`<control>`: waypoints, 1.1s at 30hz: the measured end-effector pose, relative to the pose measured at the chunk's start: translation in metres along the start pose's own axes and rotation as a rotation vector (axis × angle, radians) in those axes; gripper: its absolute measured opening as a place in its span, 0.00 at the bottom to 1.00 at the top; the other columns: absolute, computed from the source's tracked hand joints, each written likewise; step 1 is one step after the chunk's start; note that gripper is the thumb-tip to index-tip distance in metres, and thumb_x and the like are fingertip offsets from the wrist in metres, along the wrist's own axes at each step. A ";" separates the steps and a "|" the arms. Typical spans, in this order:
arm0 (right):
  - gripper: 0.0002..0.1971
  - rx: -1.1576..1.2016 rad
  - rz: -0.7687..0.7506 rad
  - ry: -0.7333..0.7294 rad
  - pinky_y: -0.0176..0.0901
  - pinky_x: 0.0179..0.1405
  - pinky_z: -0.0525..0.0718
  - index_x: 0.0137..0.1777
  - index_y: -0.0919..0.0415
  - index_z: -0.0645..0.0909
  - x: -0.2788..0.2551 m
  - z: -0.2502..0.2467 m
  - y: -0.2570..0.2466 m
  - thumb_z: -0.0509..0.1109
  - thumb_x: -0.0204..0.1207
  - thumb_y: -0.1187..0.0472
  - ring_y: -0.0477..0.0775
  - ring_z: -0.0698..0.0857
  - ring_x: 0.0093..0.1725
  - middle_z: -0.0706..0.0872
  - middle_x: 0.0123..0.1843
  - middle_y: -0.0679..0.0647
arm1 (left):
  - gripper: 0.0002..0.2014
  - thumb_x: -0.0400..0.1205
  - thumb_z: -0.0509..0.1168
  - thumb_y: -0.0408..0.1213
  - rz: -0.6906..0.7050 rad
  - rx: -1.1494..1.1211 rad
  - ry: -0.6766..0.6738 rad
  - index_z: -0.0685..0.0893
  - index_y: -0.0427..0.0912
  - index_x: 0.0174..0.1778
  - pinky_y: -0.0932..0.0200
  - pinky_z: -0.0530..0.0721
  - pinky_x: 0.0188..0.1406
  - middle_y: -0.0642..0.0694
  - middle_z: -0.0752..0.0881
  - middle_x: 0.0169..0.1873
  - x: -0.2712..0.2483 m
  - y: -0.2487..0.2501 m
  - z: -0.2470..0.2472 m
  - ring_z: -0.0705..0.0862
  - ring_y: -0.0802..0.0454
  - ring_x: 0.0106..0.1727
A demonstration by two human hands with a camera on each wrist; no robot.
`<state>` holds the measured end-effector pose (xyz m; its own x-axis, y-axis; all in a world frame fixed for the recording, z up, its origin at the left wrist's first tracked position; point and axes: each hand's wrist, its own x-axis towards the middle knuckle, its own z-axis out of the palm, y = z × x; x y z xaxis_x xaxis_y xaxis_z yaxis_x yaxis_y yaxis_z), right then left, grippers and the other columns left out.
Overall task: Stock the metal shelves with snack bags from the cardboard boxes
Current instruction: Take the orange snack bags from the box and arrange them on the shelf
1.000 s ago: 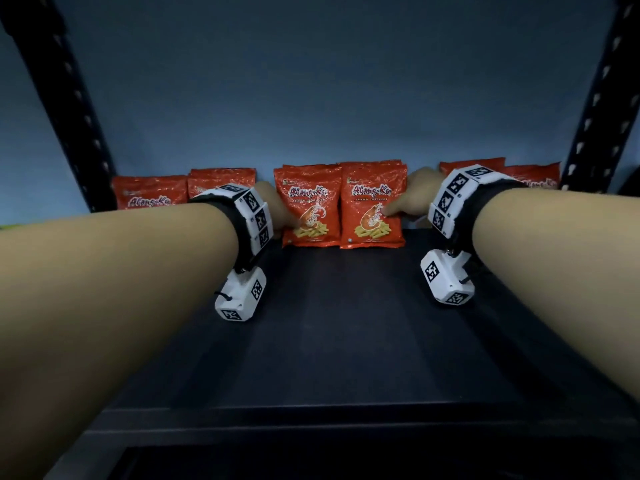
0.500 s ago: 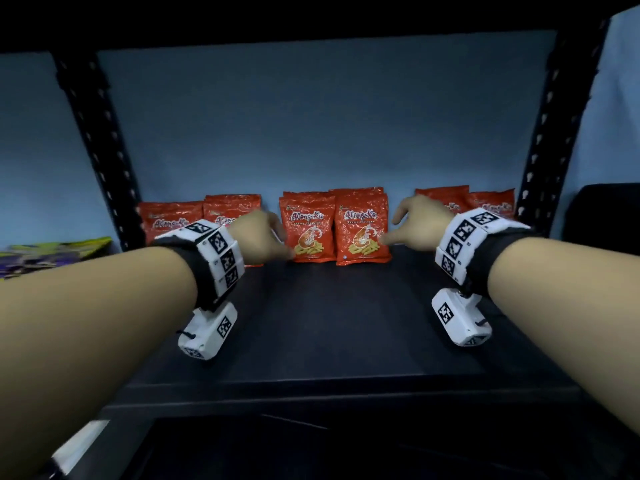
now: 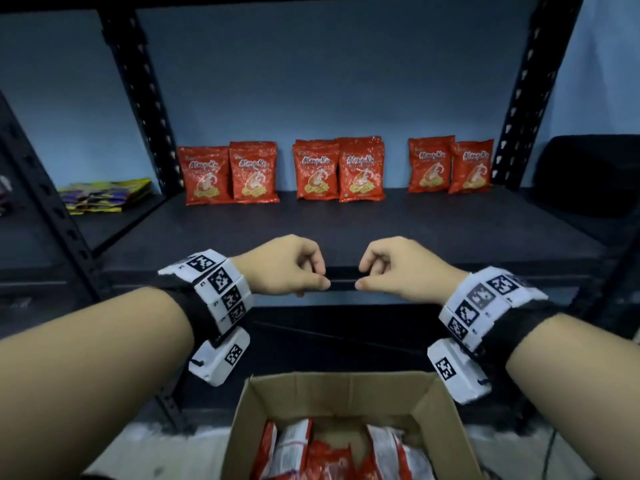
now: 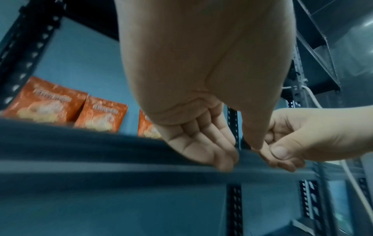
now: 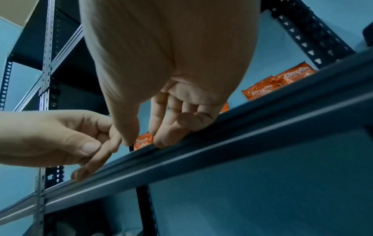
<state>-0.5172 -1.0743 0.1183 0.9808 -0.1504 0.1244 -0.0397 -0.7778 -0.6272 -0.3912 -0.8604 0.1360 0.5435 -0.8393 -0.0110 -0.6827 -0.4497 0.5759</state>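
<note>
Hands hover side by side over the front edge of the black metal shelf (image 3: 346,233), the left hand (image 3: 282,266) and right hand (image 3: 401,268) both with loosely curled fingers and nothing in them, thumbs nearly meeting. Six red snack bags (image 3: 362,169) stand upright in pairs along the shelf's back against a blue wall (image 3: 311,81). Below the wrists sits an open cardboard box (image 3: 346,396) with more red bags inside; purple-yellow packets (image 3: 104,195) lie on the neighbouring shelf to the left.

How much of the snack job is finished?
Done: six red snack bags stand in pairs at the back of the shelf. In hand: nothing; the left hand and right hand hold no bag. Left: more bags in the cardboard box below.
</note>
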 end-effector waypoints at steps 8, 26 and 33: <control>0.14 0.070 0.153 -0.199 0.40 0.36 0.84 0.48 0.54 0.86 -0.055 0.071 0.052 0.86 0.70 0.51 0.45 0.88 0.32 0.92 0.36 0.50 | 0.12 0.79 0.79 0.45 -0.120 -0.060 -0.204 0.85 0.44 0.49 0.55 0.87 0.43 0.48 0.92 0.34 -0.030 -0.041 0.092 0.90 0.54 0.34; 0.41 0.065 0.811 -0.451 0.55 0.63 0.86 0.61 0.52 0.81 -0.081 0.256 0.210 0.83 0.52 0.27 0.54 0.87 0.56 0.87 0.59 0.51 | 0.46 0.67 0.83 0.59 -0.782 0.023 -0.256 0.72 0.44 0.77 0.48 0.80 0.70 0.46 0.80 0.70 -0.033 -0.176 0.297 0.81 0.43 0.70; 0.54 -0.050 0.982 -0.315 0.57 0.78 0.77 0.81 0.48 0.67 -0.066 0.328 0.260 0.75 0.57 0.23 0.63 0.78 0.75 0.76 0.78 0.55 | 0.58 0.66 0.75 0.73 -0.872 0.109 -0.246 0.58 0.48 0.85 0.39 0.70 0.81 0.37 0.70 0.78 -0.023 -0.222 0.355 0.69 0.36 0.80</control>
<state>-0.5293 -1.0671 -0.3051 0.5169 -0.5723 -0.6367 -0.8510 -0.4239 -0.3098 -0.4251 -0.8500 -0.2819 0.7776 -0.2237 -0.5876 -0.1273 -0.9712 0.2014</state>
